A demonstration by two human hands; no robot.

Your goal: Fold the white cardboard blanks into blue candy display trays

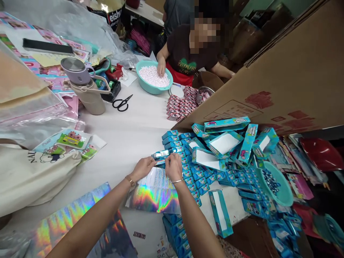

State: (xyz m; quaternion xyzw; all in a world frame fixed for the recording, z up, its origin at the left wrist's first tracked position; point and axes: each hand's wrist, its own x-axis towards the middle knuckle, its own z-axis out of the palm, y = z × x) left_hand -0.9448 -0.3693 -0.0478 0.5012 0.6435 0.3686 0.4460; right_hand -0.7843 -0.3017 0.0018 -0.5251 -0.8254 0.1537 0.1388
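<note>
My left hand (pixel 143 167) and my right hand (pixel 173 167) meet over the white table (pixel 129 136), both pinching a small blue box (pixel 160 154) held level between the fingertips. Just right of it lie rows of the same small blue boxes (pixel 193 175). A holographic sheet (pixel 154 193) lies under my wrists. Open, flat blue cartons (pixel 225 143) are heaped behind the rows.
A person across the table has a hand in a teal bowl of pale pellets (pixel 153 77). Black scissors (pixel 122 103), a beige bottle (pixel 86 89), a large cardboard sheet (pixel 290 82) at right, a teal bowl (pixel 274 182) and a cloth bag (pixel 32 175) lie around.
</note>
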